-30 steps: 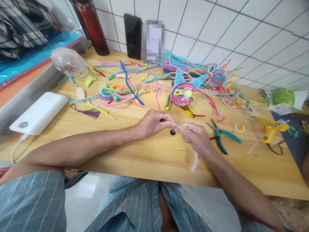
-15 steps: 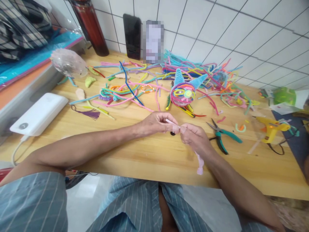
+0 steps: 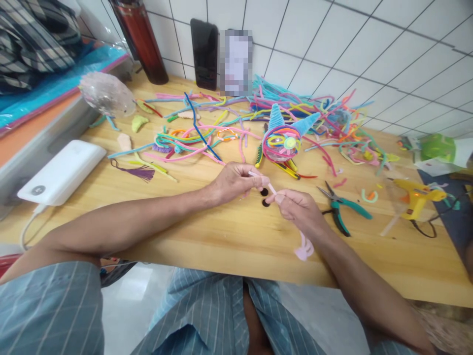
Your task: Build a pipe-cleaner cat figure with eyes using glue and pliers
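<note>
Pale pink chenille stem (image 3: 272, 189), slender, with a short straight span slanting between the fingertips of the left hand (image 3: 240, 181) and right hand (image 3: 298, 206). One narrow tip projects above the left thumb. A looped, broader pink portion (image 3: 303, 252) shows below the right hand, its connection hidden.

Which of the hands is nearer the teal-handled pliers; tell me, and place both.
Right. The right hand is just left of the pliers; the left hand is farther left, with the right hand between it and them.
</note>
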Tool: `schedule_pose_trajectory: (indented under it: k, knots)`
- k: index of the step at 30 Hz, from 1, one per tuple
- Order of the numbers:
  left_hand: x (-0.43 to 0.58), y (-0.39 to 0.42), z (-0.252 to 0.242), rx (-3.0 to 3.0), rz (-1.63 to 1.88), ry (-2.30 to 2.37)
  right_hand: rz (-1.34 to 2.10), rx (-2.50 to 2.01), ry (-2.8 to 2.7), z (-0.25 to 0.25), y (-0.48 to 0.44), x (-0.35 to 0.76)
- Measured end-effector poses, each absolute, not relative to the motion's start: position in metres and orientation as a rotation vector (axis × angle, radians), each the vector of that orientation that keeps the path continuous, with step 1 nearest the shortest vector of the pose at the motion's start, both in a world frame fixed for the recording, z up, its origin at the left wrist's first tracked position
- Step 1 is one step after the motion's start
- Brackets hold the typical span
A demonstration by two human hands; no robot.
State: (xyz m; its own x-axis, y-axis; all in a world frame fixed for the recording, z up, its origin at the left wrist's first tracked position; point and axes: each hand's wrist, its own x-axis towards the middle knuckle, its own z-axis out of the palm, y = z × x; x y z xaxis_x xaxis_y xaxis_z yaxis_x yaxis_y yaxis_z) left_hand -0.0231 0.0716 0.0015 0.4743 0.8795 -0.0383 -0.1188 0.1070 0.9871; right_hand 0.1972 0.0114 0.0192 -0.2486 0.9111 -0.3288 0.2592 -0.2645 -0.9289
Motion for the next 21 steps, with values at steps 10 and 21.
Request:
schedule_pose_trajectory:
  k: [10, 21]
  knots:
    - [-0.027, 0.085, -0.001, 1.164, 0.830, 0.767, 1.507, -1.500, -1.571, 0.024, 0.014, 0.201]
    - [-0.029, 0.095, -0.004, 1.174, 1.047, 0.852, 1.452, -1.568, -1.731, 0.031, 0.019, 0.212]
